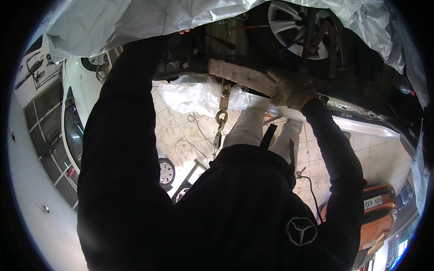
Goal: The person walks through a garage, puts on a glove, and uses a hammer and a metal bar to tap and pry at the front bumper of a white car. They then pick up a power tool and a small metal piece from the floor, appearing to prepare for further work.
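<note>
gloved right hand (290, 91) at 2 o'clock, grip clamped on wooden block (240, 75) at 1 o'clock; left hand (185, 31) at 11 o'clock mostly hidden, can't tell its grip; metal chain hook (221, 118) at block's 6 o'clock side

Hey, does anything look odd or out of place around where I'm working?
Yes. A silver wheel sits among dark bars inside what seems to be the car body, an unusual spot for one. Clear plastic sheeting lies crumpled near the chain hook. The wooden block at your gloved right hand slants.
</note>
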Demonstrator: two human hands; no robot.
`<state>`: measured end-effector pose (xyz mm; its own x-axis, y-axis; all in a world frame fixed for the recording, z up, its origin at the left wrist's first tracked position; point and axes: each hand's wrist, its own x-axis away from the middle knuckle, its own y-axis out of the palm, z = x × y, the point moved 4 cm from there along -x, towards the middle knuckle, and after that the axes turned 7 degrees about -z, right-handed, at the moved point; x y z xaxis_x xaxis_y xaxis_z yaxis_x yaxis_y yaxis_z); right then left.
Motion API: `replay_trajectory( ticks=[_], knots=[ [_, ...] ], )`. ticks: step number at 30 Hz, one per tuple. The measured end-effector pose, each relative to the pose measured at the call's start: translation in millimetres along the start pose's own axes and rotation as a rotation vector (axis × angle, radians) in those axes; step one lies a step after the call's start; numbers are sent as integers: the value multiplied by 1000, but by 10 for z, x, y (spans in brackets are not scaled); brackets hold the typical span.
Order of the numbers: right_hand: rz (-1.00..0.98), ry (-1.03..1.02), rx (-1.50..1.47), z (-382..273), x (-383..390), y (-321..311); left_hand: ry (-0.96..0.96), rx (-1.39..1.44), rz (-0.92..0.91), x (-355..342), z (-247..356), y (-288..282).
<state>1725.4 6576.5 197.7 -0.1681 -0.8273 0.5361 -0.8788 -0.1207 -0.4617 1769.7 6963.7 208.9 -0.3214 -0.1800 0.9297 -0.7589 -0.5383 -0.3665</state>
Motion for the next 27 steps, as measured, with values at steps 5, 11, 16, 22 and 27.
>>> replay_trajectory(
  ticks=[5, 11, 16, 22, 27],
  knots=[
    [155, 74, 71, -277, 213, 211, 4, -13, -29, 6, 46, 65],
    [107, 152, 99, -373, 248, 268, -50, -208, -258, -8, 51, 538],
    [12, 234, 55, -473, 280, 137, -139, -334, -283, -45, 77, 491],
    [51, 151, 15, -324, 266, 195, -47, -91, -81, -1, 159, 137],
    [56, 118, -14, -240, 218, 259, -98, -285, -423, -38, 59, 597]
  ],
)
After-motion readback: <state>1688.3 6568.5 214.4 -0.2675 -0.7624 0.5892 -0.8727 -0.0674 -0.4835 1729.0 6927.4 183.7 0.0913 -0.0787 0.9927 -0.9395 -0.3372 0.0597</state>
